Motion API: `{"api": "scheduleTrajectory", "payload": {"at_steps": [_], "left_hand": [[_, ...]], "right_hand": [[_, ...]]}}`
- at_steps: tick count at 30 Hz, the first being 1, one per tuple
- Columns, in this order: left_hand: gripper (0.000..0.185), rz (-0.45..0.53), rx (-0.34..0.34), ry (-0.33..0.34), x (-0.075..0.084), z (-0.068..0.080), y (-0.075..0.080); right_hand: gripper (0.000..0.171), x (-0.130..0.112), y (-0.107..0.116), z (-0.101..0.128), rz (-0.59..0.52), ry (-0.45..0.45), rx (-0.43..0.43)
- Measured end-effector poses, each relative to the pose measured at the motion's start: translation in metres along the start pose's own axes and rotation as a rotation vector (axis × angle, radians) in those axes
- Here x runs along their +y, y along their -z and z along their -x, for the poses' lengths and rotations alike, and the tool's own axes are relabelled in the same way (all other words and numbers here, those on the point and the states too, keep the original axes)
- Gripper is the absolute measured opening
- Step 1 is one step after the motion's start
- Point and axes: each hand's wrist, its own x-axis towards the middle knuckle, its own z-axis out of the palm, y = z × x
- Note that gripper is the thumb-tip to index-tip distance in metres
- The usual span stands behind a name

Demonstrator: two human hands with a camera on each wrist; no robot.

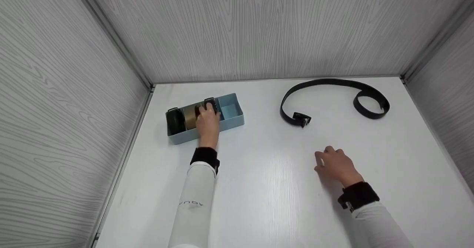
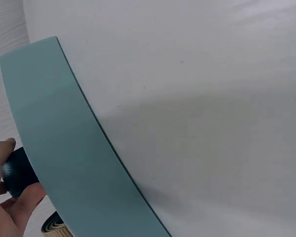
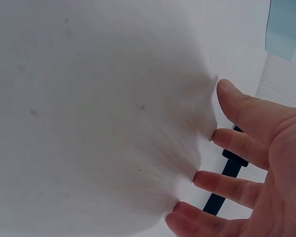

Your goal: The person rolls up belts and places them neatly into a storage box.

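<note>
A light blue divided box [image 1: 233,123] stands at the back left of the white table. My left hand [image 1: 208,124] reaches into it and grips a rolled dark belt [image 2: 18,172], thumb and fingers on either side of the roll. To the left in the box sit a tan woven belt [image 1: 190,117] and a rolled black belt [image 1: 175,121]. The compartment at the right end holds nothing. My right hand [image 1: 337,164] rests with its fingertips on the table, fingers spread and loosely bent, holding nothing. Beyond it lies an unrolled black belt [image 1: 326,81].
The black belt's buckle [image 1: 301,118] points toward the front, and its far end curls into a loop [image 1: 387,107] at the right. Grey wood-grain panels [image 1: 251,33] wall the table at the back and both sides.
</note>
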Motion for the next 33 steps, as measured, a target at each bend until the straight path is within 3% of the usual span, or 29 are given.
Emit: {"api": "scheduleTrajectory", "payload": {"at_steps": [4, 12, 17, 21, 23, 27, 33], "left_hand": [[0.047, 0.028, -0.054, 0.019, 0.002, 0.005, 0.006], [0.073, 0.079, -0.177, 0.024, 0.008, 0.025, 0.017], [0.079, 0.091, -0.178, 0.010, 0.015, 0.042, 0.017], [0.072, 0.087, -0.115, -0.071, 0.024, 0.055, 0.015], [0.066, 0.099, -0.117, -0.132, 0.030, 0.063, 0.013], [0.061, 0.085, -0.239, -0.238, 0.042, 0.083, 0.007], [0.062, -0.015, -0.432, -0.350, 0.051, 0.111, -0.007]], "right_hand": [[0.040, -0.001, 0.002, 0.000, -0.002, 0.009, 0.003], [0.031, -0.001, 0.003, -0.001, -0.034, -0.003, -0.013], [0.021, -0.003, 0.007, -0.002, -0.060, -0.015, -0.028], [0.019, -0.005, 0.011, -0.005, -0.070, -0.031, -0.059], [0.020, -0.006, 0.013, -0.007, -0.069, -0.034, -0.075], [0.024, -0.007, 0.018, -0.011, -0.063, -0.041, -0.110], [0.057, -0.012, 0.026, -0.024, -0.061, -0.039, -0.171]]}}
